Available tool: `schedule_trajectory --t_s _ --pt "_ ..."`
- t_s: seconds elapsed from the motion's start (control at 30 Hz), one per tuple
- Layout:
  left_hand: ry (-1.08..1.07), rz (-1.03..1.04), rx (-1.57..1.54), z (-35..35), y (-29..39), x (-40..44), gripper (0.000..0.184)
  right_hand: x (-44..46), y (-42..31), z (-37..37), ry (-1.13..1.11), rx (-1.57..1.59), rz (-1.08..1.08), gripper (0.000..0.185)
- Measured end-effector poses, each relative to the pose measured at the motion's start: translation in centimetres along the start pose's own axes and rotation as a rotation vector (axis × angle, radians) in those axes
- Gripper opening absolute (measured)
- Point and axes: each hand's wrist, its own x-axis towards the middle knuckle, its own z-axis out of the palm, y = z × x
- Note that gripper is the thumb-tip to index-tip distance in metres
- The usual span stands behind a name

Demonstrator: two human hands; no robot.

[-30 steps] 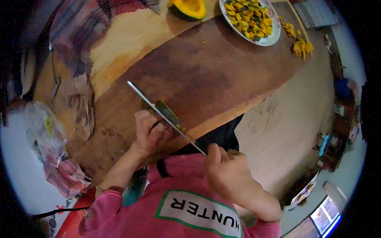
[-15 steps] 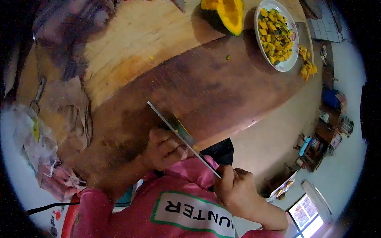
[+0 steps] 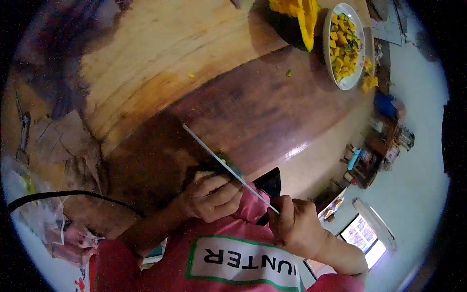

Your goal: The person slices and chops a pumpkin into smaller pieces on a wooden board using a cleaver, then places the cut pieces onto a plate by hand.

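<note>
Knife (image 3: 224, 164), one: seen edge-on, handle clamped in the right hand (image 3: 297, 226). Left hand (image 3: 213, 195): fingers curled together beside the blade; grip cannot be told. Pumpkin piece (image 3: 224, 160): at the blade, largely hidden. Plate (image 3: 361, 68) of diced pumpkin (image 3: 342, 45): upper right, on the wooden table (image 3: 233, 112), near a cut pumpkin (image 3: 307, 24).

Clear plastic bag (image 3: 41, 216), black cable (image 3: 73, 193) and bright window (image 3: 361, 235).

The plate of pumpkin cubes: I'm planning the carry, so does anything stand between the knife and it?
Nothing visible stands between the knife and the plate. A small scrap lies on the brown tabletop, just to the side of the way, towards the large pumpkin piece.
</note>
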Motion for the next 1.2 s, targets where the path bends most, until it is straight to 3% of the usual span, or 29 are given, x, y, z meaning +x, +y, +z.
schedule_trajectory --t_s 0.13,0.23,0.27,0.37,0.43,0.5,0.67,0.97,1.07,1.2 --pt "0.061 -0.035 0.05 0.5 0.5 -0.2 0.009 0.2 -0.7 -0.4 -0.008 0.041 0.049 0.024" --pt "0.019 -0.034 0.057 0.1 0.4 -0.1 0.013 2.0 0.2 1.0 -0.041 0.045 -0.057 0.025" --pt "0.029 -0.036 0.059 0.3 0.2 0.0 0.015 2.7 1.0 2.5 0.101 0.109 -0.076 0.032" --pt "-0.107 -0.019 0.018 1.4 -0.4 -2.8 0.021 2.5 2.3 3.2 0.13 0.046 -0.095 0.038" --pt "-0.115 -0.015 0.048 0.8 0.4 -2.1 0.026 2.9 1.8 3.6 0.142 0.079 -0.144 0.032" --pt "0.036 -0.038 0.22 0.8 1.0 0.0 0.03 3.6 2.0 3.9 0.184 0.093 -0.163 0.03" --pt "-0.03 -0.07 0.235 0.4 1.1 -0.4 0.036 3.8 2.1 5.9 0.404 0.139 -0.167 0.03" --pt "-0.061 -0.068 0.215 1.4 1.8 -0.2 0.041 2.6 2.0 5.0 0.28 0.057 -0.097 0.026" --pt "-0.028 -0.031 0.207 2.3 1.7 0.0 0.041 2.1 2.9 6.2 0.349 0.09 -0.071 0.038" --pt "0.008 -0.029 0.231 1.8 1.0 -0.4 0.037 4.8 2.7 7.1 0.416 0.006 -0.109 0.035"
